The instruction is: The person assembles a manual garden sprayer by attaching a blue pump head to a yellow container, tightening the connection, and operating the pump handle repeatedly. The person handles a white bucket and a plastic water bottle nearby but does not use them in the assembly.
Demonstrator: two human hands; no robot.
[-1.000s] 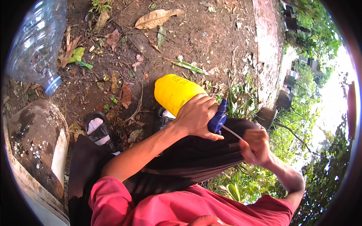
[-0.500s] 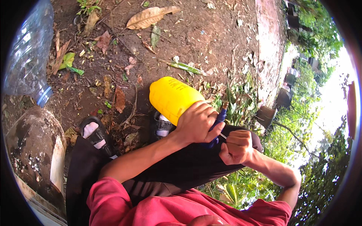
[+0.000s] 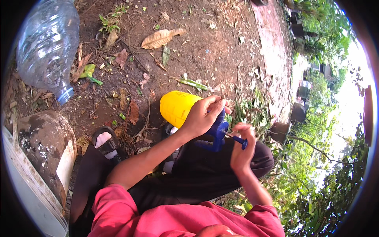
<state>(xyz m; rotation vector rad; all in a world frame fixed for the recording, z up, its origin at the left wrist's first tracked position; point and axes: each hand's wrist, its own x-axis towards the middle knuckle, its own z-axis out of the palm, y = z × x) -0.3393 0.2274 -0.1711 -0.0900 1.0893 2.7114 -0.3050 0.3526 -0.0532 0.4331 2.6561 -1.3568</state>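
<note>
A yellow pressure sprayer bottle [image 3: 177,107] lies tilted above my lap, its blue pump head [image 3: 218,130] toward the right. My left hand [image 3: 201,116] reaches over the neck, its fingers and thumb closed together at the upper end of the blue head, where the nozzle is mostly hidden. A thin metal rod comes out of the head and ends in a small blue pump handle [image 3: 241,141]. Beside that handle is my right hand [image 3: 241,152], fingers loosely stretched and apart, the handle lying in front of the palm without being gripped.
A large clear plastic bottle [image 3: 49,47] with a blue cap lies at the upper left. Below it is a dirt-stained container [image 3: 45,146]. Dry leaves [image 3: 160,38] litter the brown soil. Potted plants [image 3: 279,131] stand along the right, near a paved strip [image 3: 272,55].
My right hand has opened from a fist around the pump handle, uncovering it. My left hand has shifted up to the end of the blue head, and the sprayer has turned slightly.
</note>
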